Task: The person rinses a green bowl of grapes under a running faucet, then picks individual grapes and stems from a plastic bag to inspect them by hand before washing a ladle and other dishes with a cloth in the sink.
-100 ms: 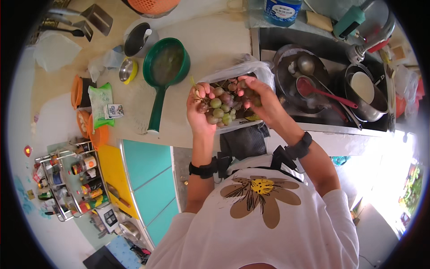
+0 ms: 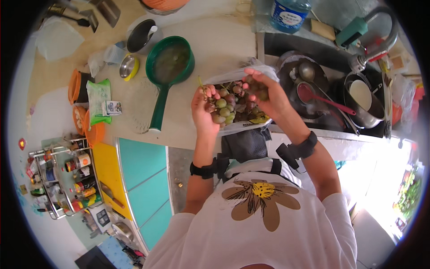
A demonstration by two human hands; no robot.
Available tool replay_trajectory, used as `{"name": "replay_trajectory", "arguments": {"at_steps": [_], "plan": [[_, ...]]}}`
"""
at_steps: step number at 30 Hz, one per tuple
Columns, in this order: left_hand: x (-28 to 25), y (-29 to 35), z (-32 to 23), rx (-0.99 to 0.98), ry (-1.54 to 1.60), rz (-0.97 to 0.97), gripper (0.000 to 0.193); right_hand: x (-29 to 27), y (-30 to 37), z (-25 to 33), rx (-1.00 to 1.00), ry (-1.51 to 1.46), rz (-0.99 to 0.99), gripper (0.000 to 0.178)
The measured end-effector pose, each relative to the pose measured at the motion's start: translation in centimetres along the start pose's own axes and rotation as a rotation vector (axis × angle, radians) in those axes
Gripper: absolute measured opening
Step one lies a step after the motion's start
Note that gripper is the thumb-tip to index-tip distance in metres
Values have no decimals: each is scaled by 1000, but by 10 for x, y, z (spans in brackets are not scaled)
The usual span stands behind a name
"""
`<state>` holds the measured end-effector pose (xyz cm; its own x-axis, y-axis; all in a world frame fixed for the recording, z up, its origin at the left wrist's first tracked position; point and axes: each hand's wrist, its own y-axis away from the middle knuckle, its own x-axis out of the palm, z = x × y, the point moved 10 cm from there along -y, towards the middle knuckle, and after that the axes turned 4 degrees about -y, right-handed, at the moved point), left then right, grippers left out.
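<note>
A bunch of green and purplish grapes [image 2: 227,107] hangs over an opened clear plastic bag [image 2: 268,71] at the counter's front edge. My left hand [image 2: 205,110] is closed on the left side of this bunch, its fingertips around the stem end. On the other side, my right hand [image 2: 272,99] curls around darker grapes [image 2: 258,89]; whether these belong to the same bunch I cannot tell. More dark grapes lie below in the bag, partly hidden by my hands. A bit of yellow print shows on the bag near my right wrist.
Left of the bag sits a green dipper [image 2: 156,112] with liquid in it. Beyond are a dark pot [image 2: 136,38] and a small steel bowl [image 2: 126,67]. The sink [image 2: 277,42] at right holds pans and a red ladle [image 2: 331,104]. A blue-labelled bottle [image 2: 286,18] stands behind.
My right hand has moved slightly right and away from my left, showing a little more of the bag's contents between them. The whole view has shifted slightly.
</note>
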<state>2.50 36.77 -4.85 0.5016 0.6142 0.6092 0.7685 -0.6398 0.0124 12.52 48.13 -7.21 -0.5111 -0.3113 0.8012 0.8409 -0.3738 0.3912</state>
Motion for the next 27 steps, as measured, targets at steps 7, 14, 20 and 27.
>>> {"name": "replay_trajectory", "arguments": {"at_steps": [7, 14, 20, 27], "plan": [[-52, 10, 31, -46, 51, -307, 20, 83, -65, -30, 202, -150, 17, 24], [-53, 14, 34, -52, 134, -317, 24, 105, -148, -69, 186, -158, -127, 37], [-52, 14, 34, -111, 90, -253, 23, 113, -135, -55, 126, -24, -165, 49], [-39, 10, 16, -100, 112, -196, 17, 88, -46, 2, -189, 441, 148, 36]]}}
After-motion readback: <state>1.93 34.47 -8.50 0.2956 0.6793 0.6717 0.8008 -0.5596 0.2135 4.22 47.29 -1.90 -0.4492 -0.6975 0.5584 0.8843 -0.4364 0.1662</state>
